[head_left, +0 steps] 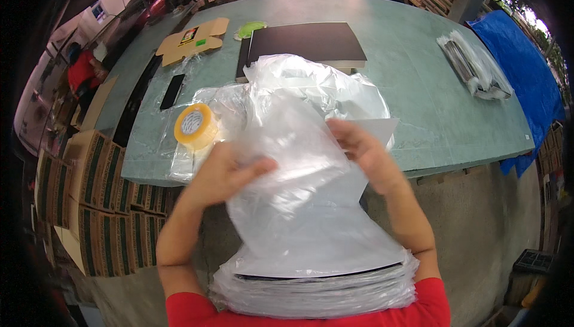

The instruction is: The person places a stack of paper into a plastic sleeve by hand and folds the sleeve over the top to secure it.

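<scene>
While I monitor remotely, clear bag [293, 153] spans near edge of green tbl [430, 129]

L hand [224, 171] part-curled, thumb over bag; R hand [363, 150], fingers bent, beside it; can't tell either grip. Tape roll [195, 125] atop tbl; cartons [98, 174] stacked L, blue tarp [520, 58] R.

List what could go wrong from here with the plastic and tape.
The thin translucent plastic film might crease or tear between the left hand and right hand. The round yellow tape roll, on wrinkled clear plastic near the left hand, could get knocked. The layered clear plastic stack, nearer the body than the broad green table, might slide.
</scene>
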Demonstrator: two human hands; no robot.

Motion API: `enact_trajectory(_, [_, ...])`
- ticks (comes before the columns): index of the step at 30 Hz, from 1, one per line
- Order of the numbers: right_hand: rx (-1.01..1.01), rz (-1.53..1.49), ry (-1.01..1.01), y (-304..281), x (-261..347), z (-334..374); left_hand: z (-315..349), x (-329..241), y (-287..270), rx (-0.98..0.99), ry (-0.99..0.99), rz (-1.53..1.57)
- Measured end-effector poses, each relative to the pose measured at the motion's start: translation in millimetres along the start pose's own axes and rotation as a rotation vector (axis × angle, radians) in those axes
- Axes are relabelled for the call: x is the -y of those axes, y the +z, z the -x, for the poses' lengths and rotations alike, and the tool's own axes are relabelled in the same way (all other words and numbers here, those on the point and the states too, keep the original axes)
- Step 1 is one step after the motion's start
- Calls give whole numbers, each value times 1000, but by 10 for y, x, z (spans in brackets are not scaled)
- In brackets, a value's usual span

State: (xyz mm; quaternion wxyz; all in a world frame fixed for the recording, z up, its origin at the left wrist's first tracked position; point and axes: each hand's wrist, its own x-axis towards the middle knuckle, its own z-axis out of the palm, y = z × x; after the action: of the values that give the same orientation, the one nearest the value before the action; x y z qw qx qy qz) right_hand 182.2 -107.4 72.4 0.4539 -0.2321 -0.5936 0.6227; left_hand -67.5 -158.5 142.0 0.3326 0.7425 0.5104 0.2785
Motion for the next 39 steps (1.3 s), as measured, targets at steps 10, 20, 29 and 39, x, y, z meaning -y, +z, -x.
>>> enact_trajectory(10, [504,303,411,-82,-326,212,-75,213,-9,-232,-170,568])
enact_trajectory(20, [166,18,425,165,-478,109,-94,395,62,-203,-308,920])
enact_trajectory(29, [107,-290,504,172,-198,82,225,-197,426,-343,110,-212])
enact_trajectory(39, [-205,-578,431,-482,-55,408,1110,1956,-275,-984,-408,-160])
